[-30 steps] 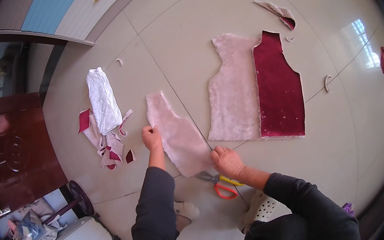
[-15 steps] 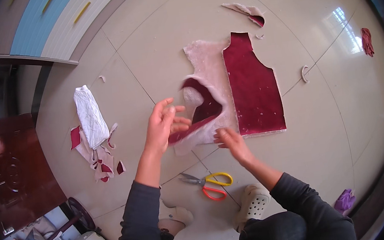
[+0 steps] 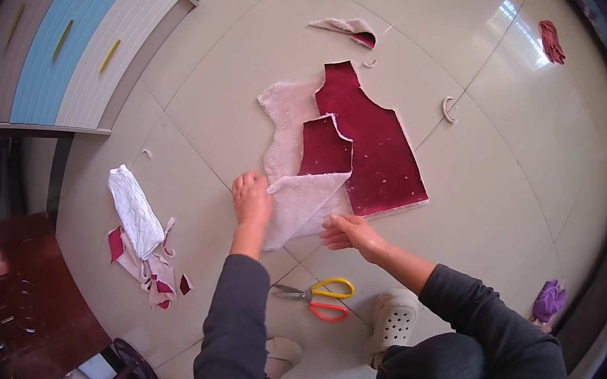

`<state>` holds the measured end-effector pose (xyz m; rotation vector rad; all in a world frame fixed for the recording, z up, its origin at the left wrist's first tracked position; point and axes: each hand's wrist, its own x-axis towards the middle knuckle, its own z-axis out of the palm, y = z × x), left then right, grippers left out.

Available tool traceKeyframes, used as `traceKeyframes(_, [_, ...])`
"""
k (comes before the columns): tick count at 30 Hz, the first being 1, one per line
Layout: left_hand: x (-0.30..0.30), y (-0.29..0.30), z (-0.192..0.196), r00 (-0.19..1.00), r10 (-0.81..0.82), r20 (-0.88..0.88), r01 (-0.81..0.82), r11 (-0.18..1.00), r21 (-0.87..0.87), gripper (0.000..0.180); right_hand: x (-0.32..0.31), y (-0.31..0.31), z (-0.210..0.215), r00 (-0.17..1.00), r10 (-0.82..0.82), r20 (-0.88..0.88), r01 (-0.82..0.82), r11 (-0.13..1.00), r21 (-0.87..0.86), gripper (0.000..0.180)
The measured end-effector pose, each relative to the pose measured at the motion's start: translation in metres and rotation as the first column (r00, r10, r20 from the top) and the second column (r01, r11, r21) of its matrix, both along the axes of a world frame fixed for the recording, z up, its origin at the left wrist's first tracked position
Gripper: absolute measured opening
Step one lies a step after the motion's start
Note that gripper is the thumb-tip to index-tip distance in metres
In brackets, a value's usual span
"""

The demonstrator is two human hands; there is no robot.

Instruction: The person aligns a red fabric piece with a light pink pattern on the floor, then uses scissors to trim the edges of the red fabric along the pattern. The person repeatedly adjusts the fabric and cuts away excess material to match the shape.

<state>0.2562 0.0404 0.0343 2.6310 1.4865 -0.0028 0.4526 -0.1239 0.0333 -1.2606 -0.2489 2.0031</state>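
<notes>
Two cut garment panels lie on the tiled floor, dark red on one face and pale pink fleece on the other. The larger red panel lies flat, red side up. Overlapping its left edge is a fleece panel, partly folded over so that a patch of red shows. My left hand is closed at this panel's left edge, its fingertips partly hidden. Beside the near edge my right hand has its fingers stretched out. Scissors with one yellow and one red handle lie between the panels and my feet, blades apart.
A white folded cloth and fabric scraps lie to the left. Farther off is a curled fleece strip. A reddish bundle and a purple cloth lie at right. Drawers stand at the far left.
My left hand has gone from open above the fleece panel to closed at its left edge. The raised, curled panel now lies flatter, folded over. The view has shifted slightly.
</notes>
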Motion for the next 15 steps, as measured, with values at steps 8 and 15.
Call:
traceKeyframes(8, [0.024,-0.077,0.096,0.914,0.069,0.4,0.277,0.616,-0.738,0.017,0.004,-0.014,-0.007,0.993,-0.092,-0.07,0.074,0.973,-0.219,0.09])
traceKeyframes(15, [0.086,0.017,-0.024,0.603,0.598,0.527,-0.187,0.749,-0.636,0.028,-0.006,-0.051,-0.019,0.992,0.011,0.129,0.008,0.989,-0.149,0.046])
